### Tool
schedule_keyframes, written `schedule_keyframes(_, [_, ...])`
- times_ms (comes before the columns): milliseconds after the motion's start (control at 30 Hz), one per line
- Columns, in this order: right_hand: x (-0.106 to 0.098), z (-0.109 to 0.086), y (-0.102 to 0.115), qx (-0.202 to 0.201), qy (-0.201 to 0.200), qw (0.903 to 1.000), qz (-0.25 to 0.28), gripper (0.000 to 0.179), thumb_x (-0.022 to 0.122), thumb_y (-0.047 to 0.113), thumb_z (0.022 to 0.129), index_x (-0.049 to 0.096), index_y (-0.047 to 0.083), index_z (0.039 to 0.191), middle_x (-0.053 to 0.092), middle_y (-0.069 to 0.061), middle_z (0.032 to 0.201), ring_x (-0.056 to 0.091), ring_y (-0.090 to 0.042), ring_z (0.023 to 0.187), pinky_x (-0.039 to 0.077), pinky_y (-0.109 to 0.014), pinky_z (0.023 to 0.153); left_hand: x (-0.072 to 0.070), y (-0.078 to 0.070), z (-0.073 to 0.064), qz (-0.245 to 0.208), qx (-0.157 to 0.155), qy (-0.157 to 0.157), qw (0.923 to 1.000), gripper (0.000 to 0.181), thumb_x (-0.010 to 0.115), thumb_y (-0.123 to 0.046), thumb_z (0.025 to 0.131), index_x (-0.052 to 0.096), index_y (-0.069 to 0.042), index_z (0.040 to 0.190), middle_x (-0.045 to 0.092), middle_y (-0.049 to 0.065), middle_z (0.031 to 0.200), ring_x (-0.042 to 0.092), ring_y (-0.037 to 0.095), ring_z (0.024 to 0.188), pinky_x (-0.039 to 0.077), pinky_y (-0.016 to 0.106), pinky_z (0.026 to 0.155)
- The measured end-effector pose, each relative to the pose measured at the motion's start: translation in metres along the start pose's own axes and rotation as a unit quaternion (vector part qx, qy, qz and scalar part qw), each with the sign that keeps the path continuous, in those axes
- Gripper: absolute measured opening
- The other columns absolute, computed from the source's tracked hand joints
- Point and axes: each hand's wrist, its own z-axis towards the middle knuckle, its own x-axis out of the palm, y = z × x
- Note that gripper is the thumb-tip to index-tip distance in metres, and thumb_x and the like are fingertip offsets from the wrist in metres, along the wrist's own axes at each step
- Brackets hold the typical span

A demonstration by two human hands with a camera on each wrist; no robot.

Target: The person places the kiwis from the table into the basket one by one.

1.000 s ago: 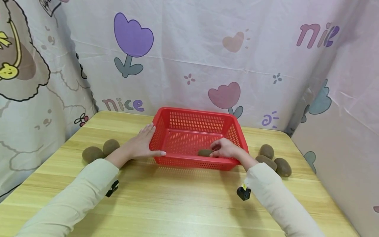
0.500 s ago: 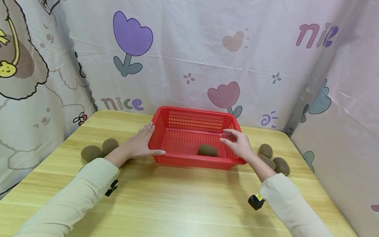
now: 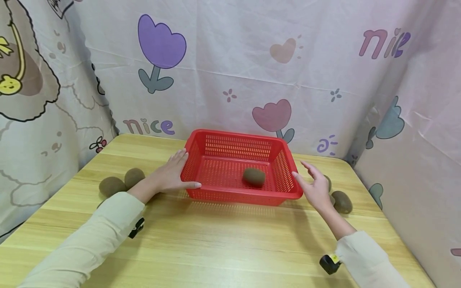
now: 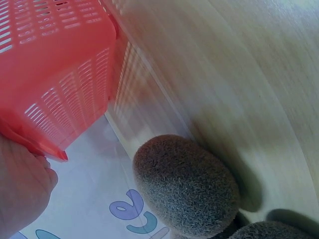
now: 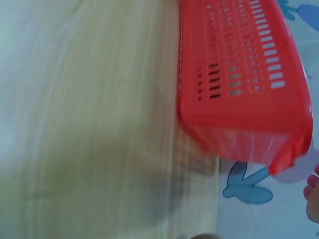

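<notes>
One brown, fuzzy kiwi [image 3: 254, 177] lies on the floor of the red plastic basket [image 3: 235, 192], toward its front right. My left hand [image 3: 172, 174] rests on the basket's left rim with fingers extended and thumb along the front edge. Just outside the right rim, my right hand [image 3: 317, 190] has its fingers and thumb spread and holds nothing. Behind it sit more kiwis [image 3: 342, 202], partly hidden by the hand. In the left wrist view, a kiwi [image 4: 187, 186] stands close below the basket's side, beside another kiwi [image 4: 271, 231] cut off by the frame.
At the left of the wooden table [image 3: 223, 244], kiwis [image 3: 112, 186] are grouped beside my left forearm, which partly covers them. A printed curtain [image 3: 223, 60] hangs behind the table and along both sides. Small black cameras [image 3: 329, 264] are worn at the wrists.
My right hand has let go of the kiwi inside the basket and moved right, out past the rim toward the right-hand kiwis. The released kiwi has rolled slightly back. My left hand has stayed put.
</notes>
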Motion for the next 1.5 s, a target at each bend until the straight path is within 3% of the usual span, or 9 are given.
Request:
schedule_keyframes(167, [-0.008,-0.009,-0.016,0.016,-0.019,0.9994,-0.026,0.049,0.070,0.012,0.082,0.054,-0.003,0.125,0.056,-0.022,0.127,0.052,-0.008,0.092,0.039,-0.009,0.090,0.000,0.001,0.001,0.000,-0.003,0.001,1.0000,0.117,0.059,-0.070,0.070,0.007,0.001,0.148,0.004,0.018,0.156,0.003,0.035,0.144,0.013,0.056,0.115])
schedule_keyframes(233, [-0.011,-0.013,-0.021,0.021,-0.017,0.9991,-0.033,0.049,0.070,0.012,0.081,0.054,-0.004,0.125,0.056,-0.022,0.127,0.052,-0.009,0.093,0.036,-0.004,0.085,0.000,0.001,0.001,0.000,-0.003,0.002,1.0000,0.118,0.059,-0.070,0.070,0.007,0.001,0.148,0.004,0.018,0.156,0.004,0.036,0.144,0.013,0.056,0.114])
schedule_keyframes(267, [-0.012,-0.015,-0.024,0.025,-0.013,0.9990,-0.035,0.050,0.070,0.012,0.081,0.054,-0.004,0.126,0.055,-0.023,0.127,0.052,-0.012,0.104,0.034,-0.002,0.084,0.000,0.001,0.001,0.000,-0.004,0.003,1.0000,0.118,0.060,-0.070,0.070,0.006,0.001,0.148,0.004,0.018,0.156,0.004,0.036,0.144,0.013,0.056,0.114])
schedule_keyframes(367, [-0.016,-0.022,-0.032,0.052,-0.007,0.9979,-0.037,0.050,0.069,0.015,0.083,0.052,-0.003,0.127,0.053,-0.022,0.130,0.052,-0.030,0.116,0.036,-0.003,0.083,0.000,0.002,0.002,0.000,-0.006,0.005,1.0000,0.119,0.059,-0.071,0.069,0.006,0.001,0.148,0.003,0.018,0.156,0.003,0.036,0.144,0.013,0.056,0.114])
schedule_keyframes(467, [-0.021,-0.028,-0.040,0.090,0.000,0.9950,-0.042,0.051,0.066,0.020,0.086,0.051,0.000,0.130,0.052,-0.021,0.133,0.050,-0.036,0.119,0.037,-0.005,0.083,0.001,0.002,0.002,0.000,-0.007,0.006,1.0000,0.119,0.059,-0.071,0.069,0.005,0.000,0.148,0.002,0.017,0.157,0.003,0.035,0.144,0.013,0.056,0.114])
schedule_keyframes(567, [-0.026,-0.032,-0.046,0.108,0.008,0.9932,-0.044,0.052,0.066,0.022,0.086,0.049,-0.001,0.130,0.051,-0.022,0.133,0.049,-0.037,0.120,0.044,-0.023,0.093,0.001,0.003,0.002,0.001,-0.007,0.006,1.0000,0.119,0.059,-0.071,0.070,0.005,0.000,0.148,0.002,0.017,0.156,0.003,0.035,0.144,0.013,0.056,0.114])
schedule_keyframes(733, [-0.034,-0.035,-0.058,0.113,0.027,0.9914,-0.061,0.056,0.067,0.023,0.085,0.047,-0.002,0.131,0.047,-0.027,0.134,0.040,-0.042,0.127,0.035,-0.053,0.102,0.001,0.002,0.002,-0.002,-0.006,0.005,1.0000,0.119,0.059,-0.071,0.069,0.006,0.000,0.148,0.003,0.017,0.156,0.003,0.035,0.144,0.013,0.056,0.114])
schedule_keyframes(1133, [-0.044,-0.036,-0.077,0.130,0.044,0.9846,-0.107,0.055,0.067,0.025,0.086,0.049,-0.006,0.128,0.046,-0.032,0.132,0.041,-0.046,0.124,0.037,-0.052,0.099,0.002,0.002,0.002,0.011,0.005,-0.004,0.9999,0.116,0.058,-0.070,0.072,0.008,0.003,0.147,0.003,0.019,0.156,0.003,0.036,0.144,0.012,0.054,0.116])
schedule_keyframes(1500, [-0.043,-0.038,-0.082,0.110,0.083,0.9803,-0.141,0.059,0.070,0.023,0.082,0.048,-0.006,0.129,0.045,-0.034,0.131,0.042,-0.050,0.120,0.036,-0.058,0.098,0.002,0.003,0.003,0.008,0.003,-0.002,1.0000,0.117,0.058,-0.071,0.071,0.008,0.002,0.148,0.004,0.018,0.156,0.003,0.035,0.144,0.012,0.054,0.115])
